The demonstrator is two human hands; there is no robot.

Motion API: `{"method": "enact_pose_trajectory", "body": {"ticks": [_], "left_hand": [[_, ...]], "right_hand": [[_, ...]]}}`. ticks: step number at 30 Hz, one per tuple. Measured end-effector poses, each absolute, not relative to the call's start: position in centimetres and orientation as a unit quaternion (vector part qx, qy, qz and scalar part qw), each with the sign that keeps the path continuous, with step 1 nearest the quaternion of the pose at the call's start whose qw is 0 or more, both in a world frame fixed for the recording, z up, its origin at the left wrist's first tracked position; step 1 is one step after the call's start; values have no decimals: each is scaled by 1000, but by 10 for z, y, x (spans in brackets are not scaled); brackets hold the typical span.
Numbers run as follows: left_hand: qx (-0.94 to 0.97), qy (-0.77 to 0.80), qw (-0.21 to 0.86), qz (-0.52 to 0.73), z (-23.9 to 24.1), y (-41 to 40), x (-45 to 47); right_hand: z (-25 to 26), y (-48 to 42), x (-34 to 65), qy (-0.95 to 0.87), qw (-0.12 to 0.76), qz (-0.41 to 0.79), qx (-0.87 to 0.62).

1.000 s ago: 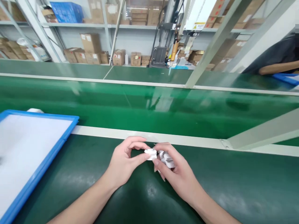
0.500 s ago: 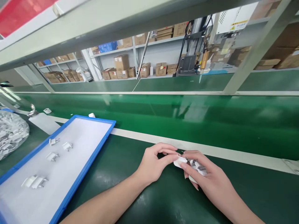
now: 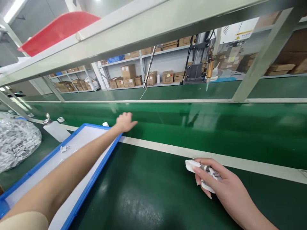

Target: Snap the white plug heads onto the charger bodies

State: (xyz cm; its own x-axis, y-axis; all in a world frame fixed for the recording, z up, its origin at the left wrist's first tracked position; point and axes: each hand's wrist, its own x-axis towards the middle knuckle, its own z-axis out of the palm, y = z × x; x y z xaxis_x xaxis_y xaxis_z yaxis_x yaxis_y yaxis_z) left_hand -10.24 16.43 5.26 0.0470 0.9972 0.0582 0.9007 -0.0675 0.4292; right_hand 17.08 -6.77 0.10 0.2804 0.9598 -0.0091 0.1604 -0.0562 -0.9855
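My right hand [image 3: 216, 182] is closed around several white plug pieces. One white plug piece [image 3: 192, 165], with a metal pin showing, is pinched between thumb and fingers; white and grey pieces [image 3: 210, 174] lie further into the palm. My left hand [image 3: 126, 122] is stretched out over the near edge of the green belt, thumb held apart and fingers bent downward, with nothing visible in it. Just left of it, a small white piece [image 3: 105, 124] sits by the far corner of the blue-rimmed tray [image 3: 96, 179]. My left forearm hides much of the tray; a white plug [image 3: 64, 149] lies inside.
A clear bag of white parts [image 3: 19, 140] and a white pump bottle [image 3: 56, 130] stand on the left. Another white piece [image 3: 60, 119] rests on the green belt [image 3: 163, 124]. A pale frame bar [image 3: 134, 30] crosses overhead, with a red bin [image 3: 59, 30] above.
My left hand has left the plug piece in my right hand and swung left and away, to the belt by the tray corner. My right hand keeps its hold. The view has tilted up slightly.
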Motion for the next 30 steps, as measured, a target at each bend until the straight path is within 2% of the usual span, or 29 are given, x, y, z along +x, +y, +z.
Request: {"method": "enact_pose_trajectory", "body": {"ticks": [3, 7, 12, 17, 25, 30], "left_hand": [[644, 755, 48, 111, 63, 185, -171], [615, 788, 27, 26, 46, 189, -208], [672, 738, 54, 17, 23, 197, -175], [772, 617, 93, 123, 27, 175, -96], [865, 323, 283, 258, -1, 24, 42], [792, 286, 454, 291, -23, -16, 61]], "right_hand": [[2, -67, 172, -449, 508, 394, -621], [2, -64, 175, -441, 505, 393, -629], [3, -64, 175, -440, 510, 399, -622], [1, -65, 173, -417, 545, 407, -603], [13, -57, 212, -396, 608, 396, -562], [15, -85, 243, -390, 593, 379, -594]]}}
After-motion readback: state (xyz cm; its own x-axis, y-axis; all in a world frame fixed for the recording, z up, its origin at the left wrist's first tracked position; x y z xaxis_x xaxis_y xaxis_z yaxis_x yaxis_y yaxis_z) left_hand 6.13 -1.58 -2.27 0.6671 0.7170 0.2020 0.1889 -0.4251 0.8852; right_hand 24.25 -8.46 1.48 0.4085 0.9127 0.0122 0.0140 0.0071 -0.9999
